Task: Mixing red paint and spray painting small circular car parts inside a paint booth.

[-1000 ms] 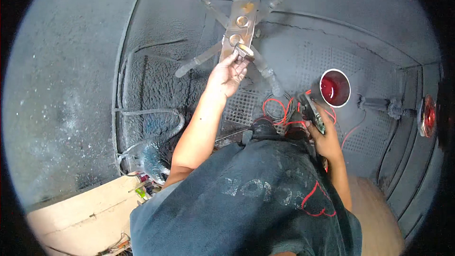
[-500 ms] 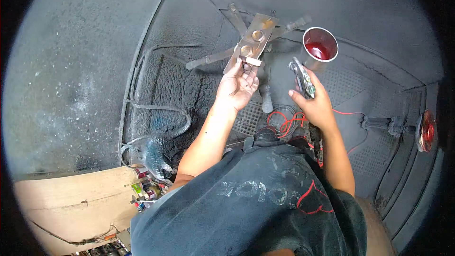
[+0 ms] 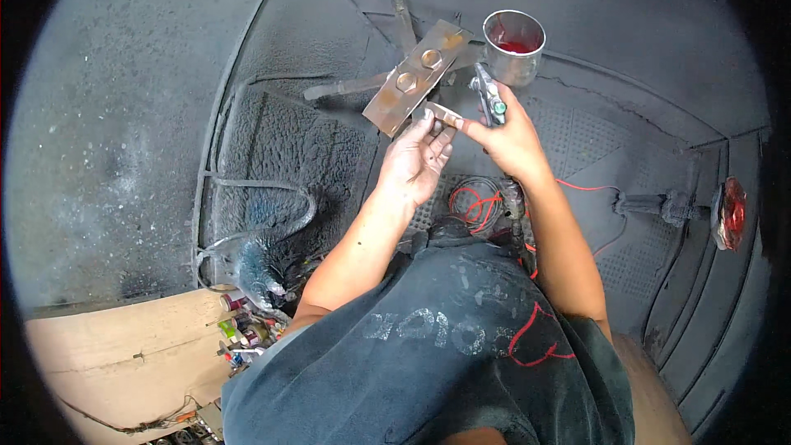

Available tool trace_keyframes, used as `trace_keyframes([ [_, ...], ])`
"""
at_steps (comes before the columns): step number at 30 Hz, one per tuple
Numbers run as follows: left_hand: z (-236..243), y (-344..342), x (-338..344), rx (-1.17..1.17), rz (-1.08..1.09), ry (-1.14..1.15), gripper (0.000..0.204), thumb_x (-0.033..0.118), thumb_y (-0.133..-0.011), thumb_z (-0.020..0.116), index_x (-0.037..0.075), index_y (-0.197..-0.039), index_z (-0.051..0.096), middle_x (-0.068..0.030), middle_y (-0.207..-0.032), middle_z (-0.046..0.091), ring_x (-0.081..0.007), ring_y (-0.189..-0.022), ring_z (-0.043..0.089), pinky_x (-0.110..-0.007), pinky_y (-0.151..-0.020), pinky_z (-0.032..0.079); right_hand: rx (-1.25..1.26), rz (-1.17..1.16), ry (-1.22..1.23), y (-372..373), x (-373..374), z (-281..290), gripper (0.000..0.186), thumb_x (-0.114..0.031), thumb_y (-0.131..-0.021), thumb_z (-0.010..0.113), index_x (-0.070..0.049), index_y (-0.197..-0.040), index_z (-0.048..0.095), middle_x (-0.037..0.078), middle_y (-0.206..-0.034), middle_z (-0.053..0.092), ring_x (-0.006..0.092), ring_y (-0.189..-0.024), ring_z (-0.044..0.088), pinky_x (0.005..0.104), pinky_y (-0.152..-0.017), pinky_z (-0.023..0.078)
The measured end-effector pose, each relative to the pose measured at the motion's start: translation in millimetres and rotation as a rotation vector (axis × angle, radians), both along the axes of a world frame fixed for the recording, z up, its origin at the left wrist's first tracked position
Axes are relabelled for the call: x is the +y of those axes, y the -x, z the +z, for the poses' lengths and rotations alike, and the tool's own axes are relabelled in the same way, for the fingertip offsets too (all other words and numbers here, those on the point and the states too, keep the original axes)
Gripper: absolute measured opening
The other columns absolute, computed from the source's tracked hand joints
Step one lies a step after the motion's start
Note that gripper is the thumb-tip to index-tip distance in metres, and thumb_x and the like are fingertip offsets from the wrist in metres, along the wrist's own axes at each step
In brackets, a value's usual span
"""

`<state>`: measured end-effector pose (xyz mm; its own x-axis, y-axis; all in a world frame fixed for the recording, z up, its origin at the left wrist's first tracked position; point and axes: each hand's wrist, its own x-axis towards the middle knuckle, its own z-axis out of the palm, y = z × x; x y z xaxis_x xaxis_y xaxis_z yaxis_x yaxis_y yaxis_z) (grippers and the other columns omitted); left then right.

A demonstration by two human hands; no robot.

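Note:
My left hand (image 3: pixel 412 163), palm up, pinches a small flat pale piece (image 3: pixel 446 114) between thumb and fingers. My right hand (image 3: pixel 517 142) is wrapped round a spray gun (image 3: pixel 489 97), and its thumb reaches over to the right end of that piece. On the gun, a metal cup (image 3: pixel 512 70) holds red liquid. Just beyond my left fingers lies a narrow brownish metal plate (image 3: pixel 394 105) carrying two ring-like six-sided pieces. It rests on a stand with several paint-caked arms (image 3: pixel 350 88). The grip of the gun is mostly hidden by my hand.
A red hose (image 3: pixel 568 187) runs behind my right forearm, beside a coil of hose (image 3: pixel 476 204). Paint-crusted grey sheeting surrounds the stand. At far right hangs a round red object (image 3: pixel 732 213). Lower left are a pale board (image 3: pixel 124 354) and several small cans.
My right hand has brought the spray gun and cup leftward and farther off, its thumb now at the small piece. My left hand keeps its pinch. The view has shifted slightly.

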<state>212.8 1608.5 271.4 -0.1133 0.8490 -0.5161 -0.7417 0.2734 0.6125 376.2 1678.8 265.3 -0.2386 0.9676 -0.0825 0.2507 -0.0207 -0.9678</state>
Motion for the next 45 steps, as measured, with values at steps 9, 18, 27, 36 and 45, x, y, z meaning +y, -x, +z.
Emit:
trace_keyframes([
  [9,2,-12,-5,0.149,0.039,-0.047,0.018,0.026,-0.091,0.066,0.012,-0.102,0.063,-0.0002,-0.096,0.066,-0.0173,-0.092,0.065,-0.031,-0.078,0.049,0.032,0.023,0.086,-5,-6,7,0.085,-0.036,-0.064,0.083,-0.001,-0.134,0.049,0.012,-0.102,0.065,0.0192,-0.085,0.060,0.0328,-0.079,0.050],
  [18,2,-16,-4,0.166,0.028,-0.032,0.017,0.026,-0.092,0.066,0.011,-0.101,0.063,-0.0008,-0.093,0.066,-0.0169,-0.093,0.065,-0.030,-0.078,0.048,0.019,0.001,0.071,-8,-7,2,0.084,-0.035,-0.065,0.083,-0.001,-0.134,0.048,0.015,-0.109,0.065,0.0220,-0.094,0.062,0.0339,-0.084,0.050],
  [27,-5,-19,-4,0.175,0.023,-0.032,0.017,0.025,-0.092,0.065,0.010,-0.101,0.063,-0.0018,-0.097,0.068,-0.0180,-0.094,0.065,-0.032,-0.080,0.046,0.067,0.016,0.091,-12,-8,1,0.084,-0.035,-0.066,0.082,0.000,-0.134,0.048,0.016,-0.113,0.065,0.0229,-0.096,0.062,0.0343,-0.086,0.049],
  [36,-4,-21,-5,0.182,0.011,-0.044,0.017,0.025,-0.090,0.067,0.011,-0.100,0.063,-0.0015,-0.096,0.068,-0.0187,-0.095,0.065,-0.033,-0.081,0.045,0.061,0.010,0.081,-14,-9,-3,0.084,-0.034,-0.065,0.083,0.000,-0.134,0.048,0.013,-0.108,0.065,0.0191,-0.090,0.061,0.0321,-0.082,0.050],
  [45,-3,-22,-3,0.145,-0.009,-0.051,0.017,0.022,-0.094,0.062,0.009,-0.104,0.062,-0.0031,-0.099,0.068,-0.0152,-0.092,0.065,-0.028,-0.075,0.045,-0.007,-0.083,-0.007,-12,-10,0,0.080,-0.046,-0.073,0.078,0.000,-0.133,0.050,0.013,-0.107,0.065,0.0192,-0.089,0.061,0.0329,-0.081,0.050],
])
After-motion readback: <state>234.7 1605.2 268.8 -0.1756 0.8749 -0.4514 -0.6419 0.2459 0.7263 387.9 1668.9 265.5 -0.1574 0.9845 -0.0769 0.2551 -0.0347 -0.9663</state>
